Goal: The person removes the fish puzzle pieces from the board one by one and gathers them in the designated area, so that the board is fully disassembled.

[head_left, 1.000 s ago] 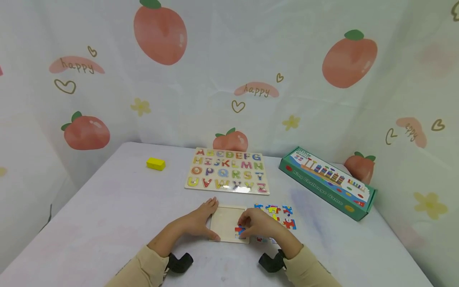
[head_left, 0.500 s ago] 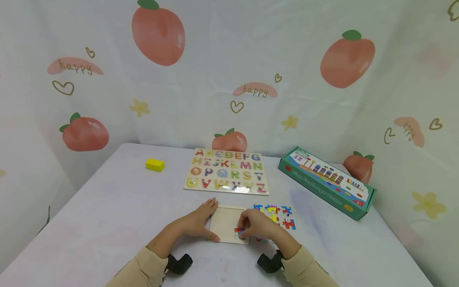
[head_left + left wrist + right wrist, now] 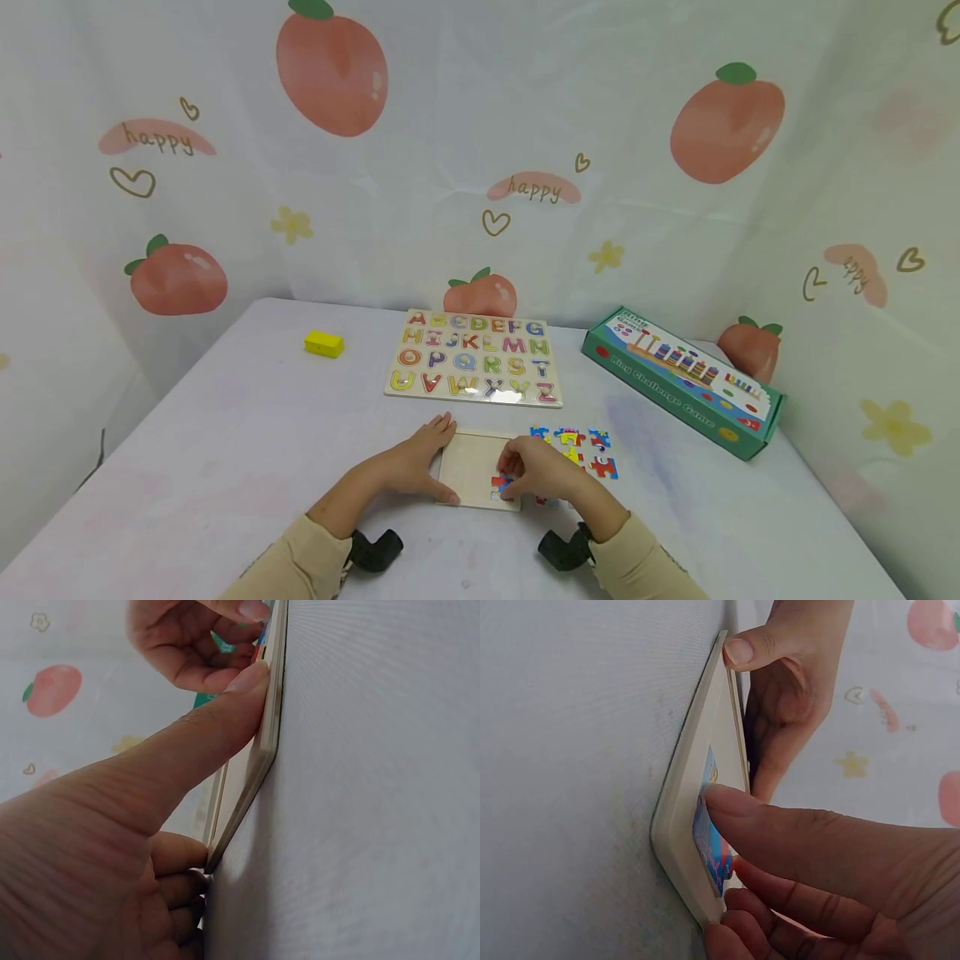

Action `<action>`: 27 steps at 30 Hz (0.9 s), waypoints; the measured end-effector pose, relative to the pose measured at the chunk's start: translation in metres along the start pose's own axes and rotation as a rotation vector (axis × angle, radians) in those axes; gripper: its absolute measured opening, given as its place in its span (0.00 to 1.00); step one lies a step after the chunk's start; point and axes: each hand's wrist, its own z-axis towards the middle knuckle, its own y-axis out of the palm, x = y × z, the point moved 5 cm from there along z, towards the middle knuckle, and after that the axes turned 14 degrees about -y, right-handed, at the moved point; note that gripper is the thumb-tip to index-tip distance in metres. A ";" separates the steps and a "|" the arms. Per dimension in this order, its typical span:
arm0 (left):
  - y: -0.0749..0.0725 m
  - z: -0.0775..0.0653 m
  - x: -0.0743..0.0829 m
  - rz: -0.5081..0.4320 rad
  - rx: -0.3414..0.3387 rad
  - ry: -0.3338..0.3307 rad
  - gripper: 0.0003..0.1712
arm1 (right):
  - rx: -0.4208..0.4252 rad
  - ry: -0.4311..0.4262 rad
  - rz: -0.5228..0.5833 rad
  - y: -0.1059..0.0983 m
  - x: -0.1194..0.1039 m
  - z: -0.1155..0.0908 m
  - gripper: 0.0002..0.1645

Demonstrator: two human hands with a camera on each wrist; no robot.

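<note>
A shallow wooden puzzle tray (image 3: 467, 467) lies flat on the table before me. My left hand (image 3: 411, 460) holds its left side, thumb at the near edge and fingers by the far corner. In the tray's near right corner sits a red and blue jigsaw piece (image 3: 711, 851). My right hand (image 3: 546, 468) pinches this piece, the thumb resting on its face and the index finger at its far side. Several loose jigsaw pieces (image 3: 602, 467) lie right of the tray, some hidden by the right hand and forearm.
Behind the tray lies an alphabet board (image 3: 474, 358) with coloured letters. A yellow block (image 3: 324, 344) sits at the back left. The green Ring Challenge Game box (image 3: 682, 379) stands at an angle at the back right, near the printed curtain (image 3: 420, 208).
The right hand shifts the pinched jigsaw piece only slightly within the tray's corner. Both hands otherwise stay in place, and the head view moves a little.
</note>
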 end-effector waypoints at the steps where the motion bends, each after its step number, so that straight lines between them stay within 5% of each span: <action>1: 0.000 0.000 0.000 0.000 0.000 0.000 0.64 | -0.002 0.002 0.002 0.000 0.000 0.000 0.14; 18: 0.002 -0.002 -0.002 0.008 0.002 -0.020 0.64 | -0.010 -0.020 0.025 0.003 -0.001 -0.001 0.15; 27: 0.002 0.002 -0.003 0.027 -0.002 -0.029 0.65 | 0.039 -0.120 0.109 -0.015 0.006 -0.008 0.07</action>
